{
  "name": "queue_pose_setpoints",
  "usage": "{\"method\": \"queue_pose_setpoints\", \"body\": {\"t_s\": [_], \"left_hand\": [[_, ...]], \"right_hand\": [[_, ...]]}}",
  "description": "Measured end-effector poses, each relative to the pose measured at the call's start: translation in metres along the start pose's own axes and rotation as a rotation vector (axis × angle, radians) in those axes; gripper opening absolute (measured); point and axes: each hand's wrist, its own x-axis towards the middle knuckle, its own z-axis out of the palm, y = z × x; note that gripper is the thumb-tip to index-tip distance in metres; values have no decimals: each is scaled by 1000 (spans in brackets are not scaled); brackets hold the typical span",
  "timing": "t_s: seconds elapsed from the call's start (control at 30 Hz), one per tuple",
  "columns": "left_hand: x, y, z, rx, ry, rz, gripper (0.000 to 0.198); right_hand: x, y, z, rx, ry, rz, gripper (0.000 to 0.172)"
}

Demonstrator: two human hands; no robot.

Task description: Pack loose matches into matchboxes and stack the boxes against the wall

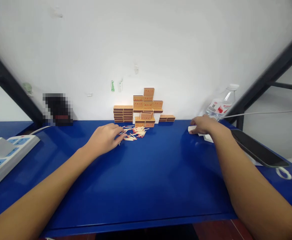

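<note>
My left hand (105, 137) lies on the blue table (146, 173), its fingers curled and pinching at loose matches (135, 132) scattered in a small heap. Just behind the heap, stacks of brown matchboxes (144, 108) stand against the white wall. My right hand (202, 125) rests palm-down with fingers closed over a small white object (207, 137), perhaps an open box tray, at the right of the table.
A white power strip (3, 153) lies at the left edge. A black phone (258, 148) rests at the right, with a plastic water bottle (220, 105) and a white cable behind it. A dark pixelated object (58, 109) stands by the wall.
</note>
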Motion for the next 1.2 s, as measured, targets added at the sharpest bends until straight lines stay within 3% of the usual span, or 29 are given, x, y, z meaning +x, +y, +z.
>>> {"method": "queue_pose_setpoints", "body": {"t_s": [0.17, 0.3, 0.37, 0.47, 0.57, 0.63, 0.7, 0.77, 0.83, 1.2], "left_hand": [[2, -3, -3, -120, 22, -49, 30], [3, -10, -4, -168, 34, -103, 28], [2, -7, -5, -182, 43, -105, 28], [1, 8, -7, -221, -9, -62, 35], [0, 30, -8, -308, -121, 30, 46], [-2, 40, -6, -339, -181, 79, 49], [-3, 45, -3, -354, -211, 97, 45], [-4, 46, 1, -373, -218, 99, 38], [-4, 45, 3, -395, -217, 95, 32], [-3, 41, -1, -228, -221, 121, 52]], "right_hand": [[-3, -5, -5, 108, 38, -73, 43], [-24, -41, -24, 236, 102, -242, 48], [-43, -72, -29, 324, 38, -383, 46], [-78, -123, -27, 667, -239, -794, 49], [-103, -161, -20, 836, -304, -931, 52], [-106, -173, -13, 865, -242, -895, 40], [-99, -177, -5, 850, -81, -791, 25], [-88, -178, 3, 785, 95, -705, 20], [-77, -178, 11, 696, 190, -693, 19], [-67, -181, 16, 403, 186, -772, 9]]}}
